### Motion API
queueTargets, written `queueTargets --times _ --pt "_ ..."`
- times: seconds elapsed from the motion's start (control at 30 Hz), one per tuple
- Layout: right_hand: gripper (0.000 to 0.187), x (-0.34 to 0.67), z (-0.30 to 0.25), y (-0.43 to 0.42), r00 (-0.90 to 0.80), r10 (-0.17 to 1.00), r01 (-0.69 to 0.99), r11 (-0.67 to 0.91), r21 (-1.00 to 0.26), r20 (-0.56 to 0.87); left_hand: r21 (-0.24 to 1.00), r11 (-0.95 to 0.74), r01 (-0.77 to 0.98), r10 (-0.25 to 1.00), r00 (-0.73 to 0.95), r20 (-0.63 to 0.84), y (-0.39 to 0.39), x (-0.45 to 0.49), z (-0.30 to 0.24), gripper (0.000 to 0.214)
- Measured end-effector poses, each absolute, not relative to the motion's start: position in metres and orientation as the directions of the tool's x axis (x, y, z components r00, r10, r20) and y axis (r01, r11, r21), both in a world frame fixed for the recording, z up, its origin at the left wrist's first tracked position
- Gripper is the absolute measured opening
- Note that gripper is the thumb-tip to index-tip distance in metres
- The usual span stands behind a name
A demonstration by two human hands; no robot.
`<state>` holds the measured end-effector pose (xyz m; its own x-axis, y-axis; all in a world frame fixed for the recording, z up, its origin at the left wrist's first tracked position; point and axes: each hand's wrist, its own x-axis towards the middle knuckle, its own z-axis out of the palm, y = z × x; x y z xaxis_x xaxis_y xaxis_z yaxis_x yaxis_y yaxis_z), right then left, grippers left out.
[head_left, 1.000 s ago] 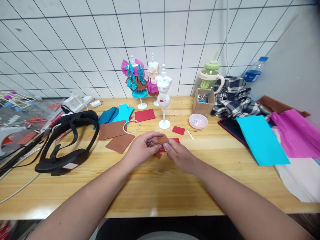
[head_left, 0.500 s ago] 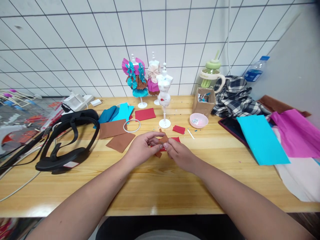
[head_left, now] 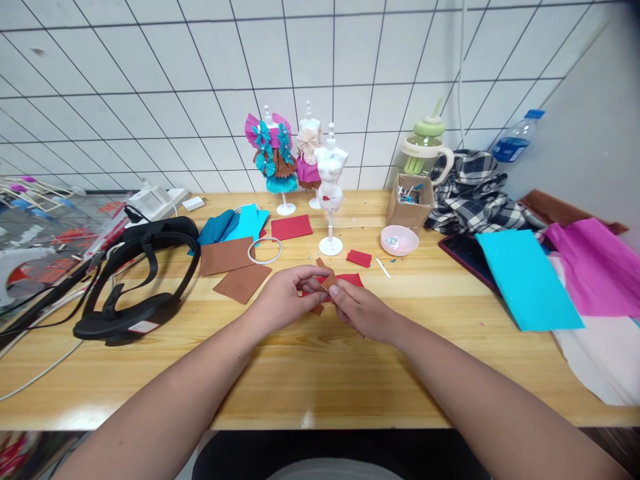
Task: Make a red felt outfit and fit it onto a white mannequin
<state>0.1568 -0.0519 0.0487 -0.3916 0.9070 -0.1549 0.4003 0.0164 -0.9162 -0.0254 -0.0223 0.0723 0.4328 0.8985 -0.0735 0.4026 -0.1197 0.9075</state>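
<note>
Between my two hands is a small piece of brown crepe paper. My left hand is closed, pinching the piece from the left. From the right, my right hand grips its edge with thumb and finger. Something thin and pale shows at the fingertips, too small to name. Under and behind the hands lies red paper, partly hidden. Just beyond stands a bare white mini dress form. A small red strip and a thin white stick lie to its right.
Brown sheets, a white ring and a black headset are on the left. Two dressed forms stand behind. To the right are a pink bowl, a cardboard box, a jug and a turquoise sheet.
The view has shifted very slightly. My hands keep nearly the same place and still hold the brown paper, with only small movement at the fingertips.
</note>
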Motion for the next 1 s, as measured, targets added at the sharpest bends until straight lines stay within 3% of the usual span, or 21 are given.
queueTargets --times 0.73,1.0 --pt "0.037 0.1588 0.0447 -0.0492 -0.422 0.903 0.408 0.109 -0.906 -0.082 0.896 -0.142 0.42 0.874 0.478 -0.085 -0.0243 -0.0244 0.0774 0.034" --pt "0.032 0.161 0.0481 -0.0485 -0.4 0.916 0.469 0.174 -0.866 -0.033 0.95 -0.066 0.304 0.84 0.531 -0.112 -0.0233 -0.0254 0.076 0.036"
